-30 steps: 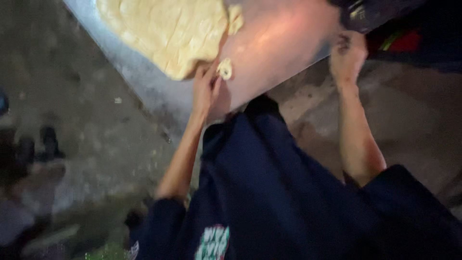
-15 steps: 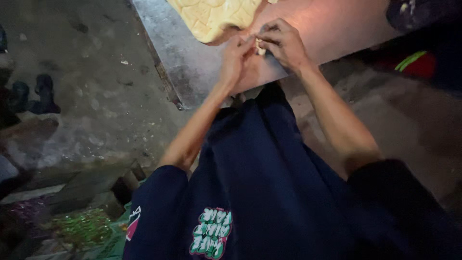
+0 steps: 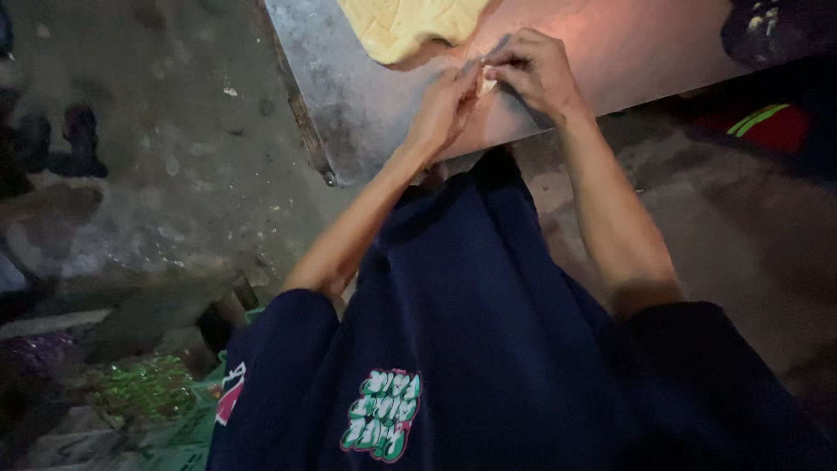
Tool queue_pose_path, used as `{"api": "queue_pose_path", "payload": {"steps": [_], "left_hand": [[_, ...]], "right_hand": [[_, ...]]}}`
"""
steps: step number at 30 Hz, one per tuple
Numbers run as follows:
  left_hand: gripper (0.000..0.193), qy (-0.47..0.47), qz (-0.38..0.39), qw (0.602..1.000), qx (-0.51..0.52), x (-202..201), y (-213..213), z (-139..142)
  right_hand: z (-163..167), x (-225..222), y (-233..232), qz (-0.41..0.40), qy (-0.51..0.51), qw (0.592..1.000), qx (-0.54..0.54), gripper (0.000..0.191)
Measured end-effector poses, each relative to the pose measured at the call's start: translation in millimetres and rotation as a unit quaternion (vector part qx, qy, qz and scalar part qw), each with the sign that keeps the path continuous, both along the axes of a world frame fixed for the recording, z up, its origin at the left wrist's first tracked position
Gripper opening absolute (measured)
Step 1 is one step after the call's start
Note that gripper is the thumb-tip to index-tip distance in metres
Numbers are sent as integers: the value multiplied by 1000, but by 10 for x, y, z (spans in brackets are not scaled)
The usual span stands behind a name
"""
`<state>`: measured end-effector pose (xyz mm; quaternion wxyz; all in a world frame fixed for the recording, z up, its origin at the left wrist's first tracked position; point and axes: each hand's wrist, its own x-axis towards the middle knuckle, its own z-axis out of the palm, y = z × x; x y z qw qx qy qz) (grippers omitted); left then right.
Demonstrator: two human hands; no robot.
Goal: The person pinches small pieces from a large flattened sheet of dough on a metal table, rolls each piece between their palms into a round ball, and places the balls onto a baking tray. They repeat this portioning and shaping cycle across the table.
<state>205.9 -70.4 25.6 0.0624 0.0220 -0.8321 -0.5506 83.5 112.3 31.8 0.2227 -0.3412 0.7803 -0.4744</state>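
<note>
**Both hands pinching a small piece of dough at the table's near edge**

Your left hand (image 3: 445,109) and right hand (image 3: 534,74) meet over the metal table (image 3: 349,96), fingertips drawn together around a small pale piece of dough (image 3: 486,85). Both hands are closed down to a pinch on it: your right hand curls over it from above with the fingers bent tight, and your left hand presses in from the left side with thumb and fingers against it. Only a sliver of the piece shows between your fingers, so its shape cannot be told.

Just beyond your hands, toward the far side of the table, lies a large flat sheet of yellow dough (image 3: 410,26), its near edge close to your left fingertips; whether they touch it cannot be told. The table surface around it is bare metal, lit warm on the right.

Your forearms run down to dark navy sleeves. To the left of the table is rough concrete ground (image 3: 157,174), with a pair of dark sandals (image 3: 61,139) standing well apart from the table.
</note>
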Motion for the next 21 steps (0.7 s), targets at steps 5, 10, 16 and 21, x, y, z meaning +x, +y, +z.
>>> {"api": "queue_pose_path", "payload": {"steps": [5, 10, 16, 21], "left_hand": [[38, 10, 28, 999, -22, -135, -77, -4], [27, -61, 97, 993, 40, -204, -24, -1], [72, -117, 126, 972, 158, -96, 181, -23], [77, -69, 9, 905, 419, -115, 23, -56]], "right_hand": [[148, -21, -103, 43, 101, 993, 32, 19], [280, 175, -133, 24, 49, 998, 20, 27], [166, 474, -200, -43, 171, 984, 24, 29], [44, 311, -75, -58, 130, 989, 32, 25]]}}
